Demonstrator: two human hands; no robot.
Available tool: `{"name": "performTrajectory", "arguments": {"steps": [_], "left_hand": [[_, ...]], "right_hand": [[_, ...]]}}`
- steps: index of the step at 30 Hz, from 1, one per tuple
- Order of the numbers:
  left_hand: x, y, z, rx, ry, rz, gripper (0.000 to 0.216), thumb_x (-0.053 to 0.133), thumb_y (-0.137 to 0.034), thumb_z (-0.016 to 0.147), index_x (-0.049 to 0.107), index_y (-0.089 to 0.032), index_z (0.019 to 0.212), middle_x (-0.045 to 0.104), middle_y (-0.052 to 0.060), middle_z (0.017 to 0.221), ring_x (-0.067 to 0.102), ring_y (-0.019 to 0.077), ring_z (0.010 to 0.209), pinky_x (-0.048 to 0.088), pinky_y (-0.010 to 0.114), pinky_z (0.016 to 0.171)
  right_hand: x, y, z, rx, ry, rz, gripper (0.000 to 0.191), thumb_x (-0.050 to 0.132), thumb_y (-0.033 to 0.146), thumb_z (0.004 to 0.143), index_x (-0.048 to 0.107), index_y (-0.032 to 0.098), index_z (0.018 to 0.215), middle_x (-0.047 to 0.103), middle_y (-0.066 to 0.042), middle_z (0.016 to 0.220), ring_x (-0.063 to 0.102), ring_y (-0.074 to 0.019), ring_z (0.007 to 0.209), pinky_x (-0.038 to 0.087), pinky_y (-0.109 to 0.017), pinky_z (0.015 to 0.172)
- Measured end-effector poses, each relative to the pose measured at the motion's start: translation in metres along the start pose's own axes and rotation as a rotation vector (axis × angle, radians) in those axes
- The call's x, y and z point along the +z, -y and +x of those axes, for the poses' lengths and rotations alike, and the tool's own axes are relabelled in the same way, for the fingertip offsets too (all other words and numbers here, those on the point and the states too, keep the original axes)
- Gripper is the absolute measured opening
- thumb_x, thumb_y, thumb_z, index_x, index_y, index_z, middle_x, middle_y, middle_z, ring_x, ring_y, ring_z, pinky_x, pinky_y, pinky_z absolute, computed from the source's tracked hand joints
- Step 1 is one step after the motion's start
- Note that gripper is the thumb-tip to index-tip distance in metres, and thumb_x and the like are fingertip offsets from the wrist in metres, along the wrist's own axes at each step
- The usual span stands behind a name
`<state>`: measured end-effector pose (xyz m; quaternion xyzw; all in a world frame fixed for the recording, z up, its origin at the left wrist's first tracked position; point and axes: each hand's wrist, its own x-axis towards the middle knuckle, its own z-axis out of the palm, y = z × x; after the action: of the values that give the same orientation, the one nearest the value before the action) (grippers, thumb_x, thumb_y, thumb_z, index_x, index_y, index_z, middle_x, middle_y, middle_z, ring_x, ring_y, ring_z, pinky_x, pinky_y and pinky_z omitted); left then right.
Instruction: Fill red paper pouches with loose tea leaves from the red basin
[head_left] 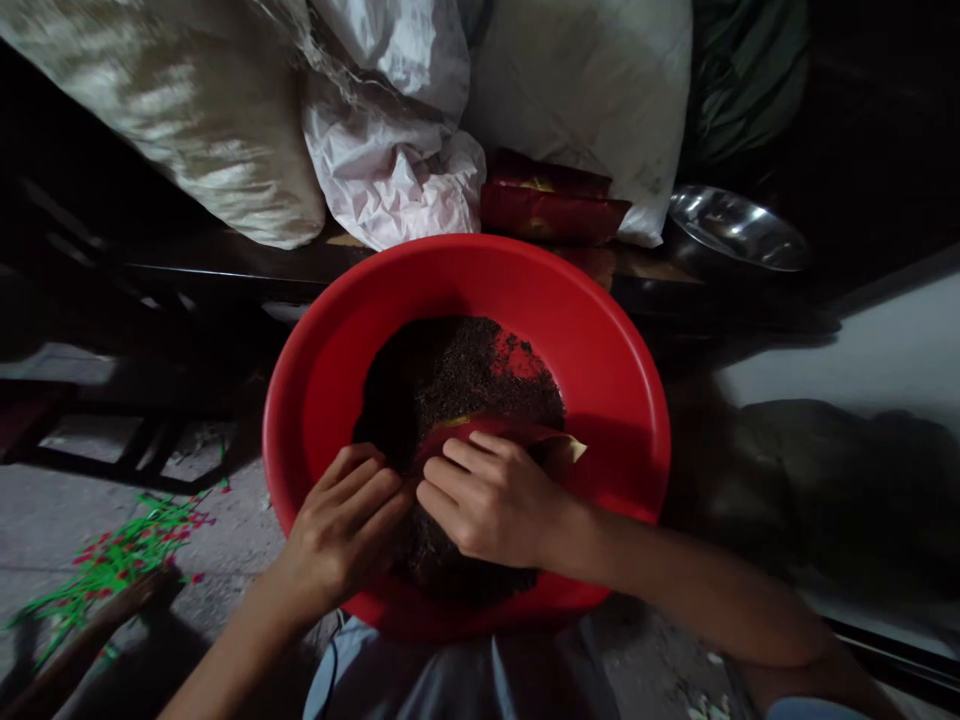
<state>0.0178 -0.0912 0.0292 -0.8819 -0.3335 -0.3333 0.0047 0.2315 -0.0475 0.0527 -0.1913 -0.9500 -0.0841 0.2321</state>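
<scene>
Both hands in red basin of dark loose tea.
Right hand curled, pinching red packet just ahead; left hand half-closed on tea beside it, grip unclear. Packet mouth partly hidden; surroundings dark.

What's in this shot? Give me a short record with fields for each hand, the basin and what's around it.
left hand: in the basin, fingers on the dark grains
right hand: holds a red packet over the grains
basin: red, round, partly filled with grains
behind: sacks, red packs, steel bowl
floor, left: green and red bits
</scene>
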Motion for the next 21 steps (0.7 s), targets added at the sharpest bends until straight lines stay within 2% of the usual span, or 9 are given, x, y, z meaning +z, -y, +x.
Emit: {"name": "performTrajectory", "arguments": {"steps": [4, 8, 11, 15, 18, 21], "left_hand": [[0.003, -0.009, 0.003, 0.018, -0.041, 0.057, 0.022, 0.05, 0.003, 0.088, 0.059, -0.017, 0.087, 0.055, 0.002, 0.072, 0.046, 0.0174, 0.068, 0.052, 0.044, 0.088], [0.015, -0.021, 0.0, -0.012, -0.106, 0.105, 0.021, 0.051, 0.001, 0.089, 0.065, -0.013, 0.094, 0.06, 0.004, 0.073, 0.047, 0.0175, 0.068, 0.05, 0.05, 0.094], [0.019, -0.025, -0.007, -0.042, -0.168, 0.117, 0.019, 0.054, 0.001, 0.09, 0.067, -0.011, 0.099, 0.062, 0.004, 0.073, 0.047, 0.0163, 0.068, 0.049, 0.052, 0.095], [0.018, -0.017, -0.015, -0.083, -0.218, 0.117, 0.024, 0.054, 0.005, 0.087, 0.067, -0.01, 0.101, 0.06, 0.003, 0.072, 0.048, 0.0155, 0.067, 0.051, 0.053, 0.094], [0.014, -0.007, -0.017, -0.067, -0.19, 0.076, 0.027, 0.052, 0.005, 0.086, 0.066, -0.011, 0.103, 0.058, 0.003, 0.072, 0.05, 0.0165, 0.069, 0.055, 0.05, 0.09], [0.008, -0.002, -0.013, -0.055, -0.119, 0.069, 0.029, 0.049, 0.003, 0.086, 0.064, -0.013, 0.104, 0.059, 0.004, 0.074, 0.054, 0.0187, 0.073, 0.057, 0.046, 0.087]], "right_hand": [[-0.01, -0.004, -0.005, -0.048, 0.043, 0.008, 0.023, 0.05, 0.011, 0.1, 0.059, 0.02, 0.08, 0.059, -0.001, 0.075, 0.051, -0.0188, 0.074, 0.034, -0.035, 0.068], [-0.019, -0.012, -0.017, -0.017, 0.107, 0.023, 0.023, 0.05, 0.012, 0.1, 0.062, 0.02, 0.082, 0.063, -0.001, 0.077, 0.053, -0.0187, 0.076, 0.037, -0.035, 0.07], [-0.023, -0.026, -0.042, -0.008, 0.097, -0.041, 0.024, 0.05, 0.008, 0.099, 0.068, 0.018, 0.088, 0.067, -0.001, 0.081, 0.056, -0.0186, 0.079, 0.041, -0.035, 0.074], [-0.023, -0.053, -0.081, 0.021, 0.038, -0.217, 0.024, 0.05, 0.001, 0.096, 0.071, 0.014, 0.098, 0.075, -0.005, 0.095, 0.065, -0.0215, 0.099, 0.048, -0.034, 0.081], [-0.024, -0.066, -0.095, 0.113, 0.008, -0.242, 0.021, 0.054, 0.002, 0.096, 0.068, 0.015, 0.087, 0.073, -0.006, 0.091, 0.067, -0.0176, 0.089, 0.052, -0.03, 0.077], [-0.028, -0.07, -0.094, 0.213, 0.019, -0.093, 0.021, 0.052, 0.003, 0.095, 0.069, 0.014, 0.098, 0.073, -0.008, 0.098, 0.07, -0.0173, 0.09, 0.057, -0.029, 0.078]]}}
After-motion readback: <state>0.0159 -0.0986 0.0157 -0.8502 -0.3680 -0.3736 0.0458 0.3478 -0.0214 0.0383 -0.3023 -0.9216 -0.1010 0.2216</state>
